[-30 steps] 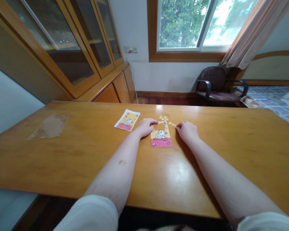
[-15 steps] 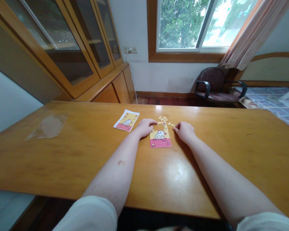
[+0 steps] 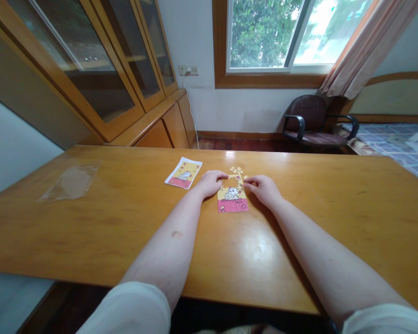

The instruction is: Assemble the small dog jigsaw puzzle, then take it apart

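Head view, looking down: could go wrong first at the puzzle [image 3: 232, 205], lying flat on the worktop [image 3: 264, 250] between both hands, with a gap in its upper part. Might slide or skew, in all likelihood, under too firm a push from the left hand [image 3: 212, 183]. Could also buckle or come apart along the thin strip of pieces at the right of the gap, if knocked sideways by the right hand [image 3: 264, 188]. Easily scattered too, by a careless brush of the fingers: the loose pieces [image 3: 239, 170], small and light, lying just beyond the top edge, with one more near the right fingertips. Out of harm's way, well to the left: the picture card [image 3: 184, 172] and, farther off, the clear plastic bag [image 3: 69, 182].

As for pose: hands apart from each other, backs up, one on either side of the puzzle. Left forearm slanting forward and inward, fingers over the upper left edge and hiding part of it; cannot tell whether pinching or merely resting. Right forearm angled inward from the other side, thumb and forefinger brought close beside the right edge; cannot tell whether gripping a piece.
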Demonstrator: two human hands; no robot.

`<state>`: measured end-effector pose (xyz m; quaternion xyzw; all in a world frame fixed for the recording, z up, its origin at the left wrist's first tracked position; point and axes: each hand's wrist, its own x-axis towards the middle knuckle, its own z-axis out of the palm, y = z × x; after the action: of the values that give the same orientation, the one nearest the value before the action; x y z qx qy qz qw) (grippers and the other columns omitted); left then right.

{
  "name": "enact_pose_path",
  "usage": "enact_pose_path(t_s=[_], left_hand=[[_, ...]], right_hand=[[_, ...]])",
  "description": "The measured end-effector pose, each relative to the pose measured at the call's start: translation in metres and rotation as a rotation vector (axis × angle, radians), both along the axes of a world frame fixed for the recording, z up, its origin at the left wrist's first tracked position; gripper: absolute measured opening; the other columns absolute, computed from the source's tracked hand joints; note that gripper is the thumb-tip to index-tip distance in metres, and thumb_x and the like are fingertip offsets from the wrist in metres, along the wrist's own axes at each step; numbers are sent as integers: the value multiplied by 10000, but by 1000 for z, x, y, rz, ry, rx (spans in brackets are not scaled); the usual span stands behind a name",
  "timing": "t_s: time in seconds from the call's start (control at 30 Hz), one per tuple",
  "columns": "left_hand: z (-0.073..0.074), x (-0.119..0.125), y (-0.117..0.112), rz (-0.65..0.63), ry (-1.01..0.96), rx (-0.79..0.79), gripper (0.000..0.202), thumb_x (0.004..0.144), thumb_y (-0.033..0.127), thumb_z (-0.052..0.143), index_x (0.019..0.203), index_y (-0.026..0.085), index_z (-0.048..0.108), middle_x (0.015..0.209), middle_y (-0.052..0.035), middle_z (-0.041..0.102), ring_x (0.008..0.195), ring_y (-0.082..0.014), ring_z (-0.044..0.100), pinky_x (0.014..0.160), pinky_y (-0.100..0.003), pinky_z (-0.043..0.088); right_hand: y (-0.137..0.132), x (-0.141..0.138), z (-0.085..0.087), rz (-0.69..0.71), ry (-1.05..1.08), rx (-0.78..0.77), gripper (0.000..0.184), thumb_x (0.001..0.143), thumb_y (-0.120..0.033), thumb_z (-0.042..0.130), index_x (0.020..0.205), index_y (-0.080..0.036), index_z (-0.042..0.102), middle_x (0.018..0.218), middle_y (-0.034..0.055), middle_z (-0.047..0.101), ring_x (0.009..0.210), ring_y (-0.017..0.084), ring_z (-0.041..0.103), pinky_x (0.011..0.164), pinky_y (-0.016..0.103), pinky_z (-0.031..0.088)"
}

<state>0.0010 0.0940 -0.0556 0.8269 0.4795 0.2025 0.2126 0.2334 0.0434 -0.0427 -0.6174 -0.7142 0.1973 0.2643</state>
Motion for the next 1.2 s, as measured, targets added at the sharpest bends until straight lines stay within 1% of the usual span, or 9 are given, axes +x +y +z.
enact_pose_path(t_s=[0.2,0.37,0.43,0.63,0.7,0.8,0.9,1.03,1.2], left_hand=[[1,1,0,4,31,0,393,809,107,503,1124,212,713,1194,-30,701,1138,-203,601,1062,-347,433],[2,1,0,1,35,8,386,814,121,506,1123,220,713,1197,-17,701,1155,-198,594,1072,-334,427],[1,0,0,2,30,8,387,811,120,506,1121,219,715,1195,-20,701,1148,-201,597,1067,-338,431],[2,1,-1,3,21,7,395,801,103,504,1114,211,719,1187,-32,703,1137,-205,602,1057,-340,439],[3,1,-1,4,19,10,394,801,102,505,1111,216,721,1184,-32,704,1135,-204,602,1061,-343,436],[2,1,-1,6,20,3,388,805,107,509,1113,214,719,1186,-33,703,1139,-206,600,1069,-349,430],[1,1,0,4,16,2,382,810,109,508,1112,214,718,1189,-26,703,1142,-200,599,1066,-336,430],[1,1,0,-3,8,8,381,809,103,506,1108,208,718,1186,-26,704,1136,-199,600,1057,-333,436],[2,2,-1,15,11,-5,375,809,102,516,1101,215,722,1182,-29,704,1135,-200,600,1063,-338,429]], right_hand=[[-7,-12,5,143,160,-137,156,797,-260,675,908,-221,777,868,26,745,804,175,651,791,296,501],[-7,-15,0,261,234,-17,96,776,-226,688,826,-209,768,925,46,718,874,174,654,875,318,503],[-6,-15,-3,225,235,-13,89,772,-224,689,817,-208,765,903,40,719,862,171,656,869,312,506],[-9,-17,-2,96,190,-148,123,788,-264,677,856,-220,769,812,11,742,727,156,651,733,271,510],[-9,-18,-2,104,113,-120,118,785,-250,676,852,-221,769,801,10,735,713,152,637,717,267,497],[-8,-15,-1,144,2,3,125,806,-254,656,857,-212,762,788,20,715,737,159,616,738,279,482],[-7,-9,1,285,-13,122,175,853,-277,610,800,-203,759,817,36,703,804,161,613,807,287,471],[-7,-4,3,462,-18,180,301,901,-299,550,704,-211,760,883,49,702,830,163,614,851,315,459],[-4,-4,-4,462,-75,239,277,903,-333,569,763,-226,783,1036,76,704,918,212,616,905,396,449]])
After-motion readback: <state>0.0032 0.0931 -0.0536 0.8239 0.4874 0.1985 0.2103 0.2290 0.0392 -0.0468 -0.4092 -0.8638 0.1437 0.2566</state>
